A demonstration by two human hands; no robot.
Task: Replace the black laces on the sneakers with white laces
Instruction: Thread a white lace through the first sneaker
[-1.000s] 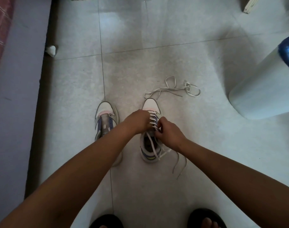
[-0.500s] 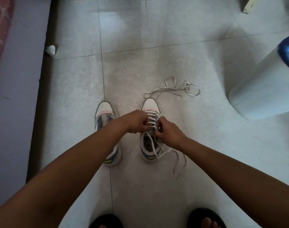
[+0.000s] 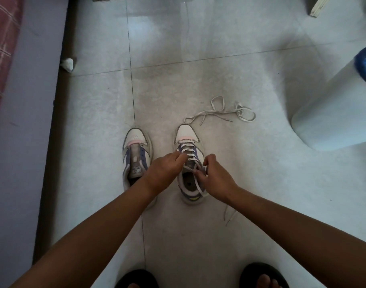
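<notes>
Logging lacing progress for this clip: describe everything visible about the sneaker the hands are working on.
The right-hand sneaker stands upright on the tiled floor, toe pointing away from the person. It is white with a pink band behind the toe cap, purple side panels and a yellow-green patch at the heel. A white lace crosses its front eyelets in several rows; loose ends trail over the opening and onto the floor. The left hand and right hand both pinch the lace near the upper eyelets.
</notes>
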